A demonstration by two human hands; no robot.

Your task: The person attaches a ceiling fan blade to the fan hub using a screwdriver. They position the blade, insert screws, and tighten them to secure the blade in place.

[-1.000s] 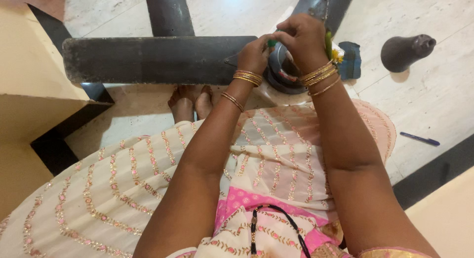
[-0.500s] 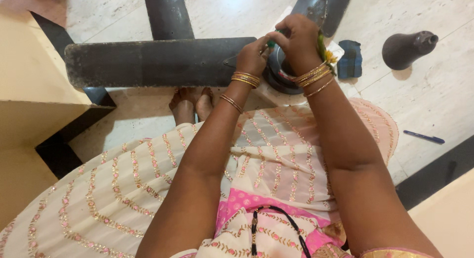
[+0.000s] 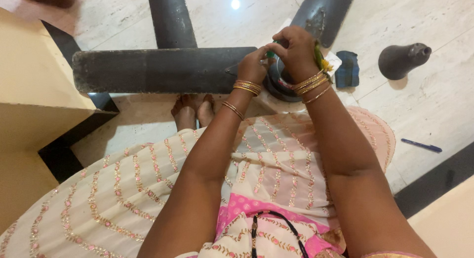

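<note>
A pale marble floor [image 3: 434, 109] with faint grey veining fills the view, and on it lies a dark ceiling fan, its long blade [image 3: 158, 70] stretching left from the round motor hub [image 3: 282, 85] and two more blades angling away toward the top. The person stands over it in a cream skirt with rows of pink embroidery, bare feet just below the blade. Both hands meet over the hub: the left hand [image 3: 253, 65] and the right hand [image 3: 296, 50], each wrist ringed with gold bangles, have their fingertips pressed together on a small green piece [image 3: 270, 54], seemingly a tool handle or cap, though too little of it shows to tell which. Both grips are closed in a pinch, thumb and forefingers bunched tight. Yellow and green wires [image 3: 323, 63] curl beside the right wrist. The green piece looks small, stiff and light, best held between fingertips as it is now; the hub looks heavy and rigid, likely steel, and would want a hold around its rim rather than by the thin blades, which could bend. To the right sit a folded blue cloth [image 3: 348, 69], a dark bell-shaped cover [image 3: 402, 60] on its side, and a blue pen [image 3: 420, 146] well apart.
</note>
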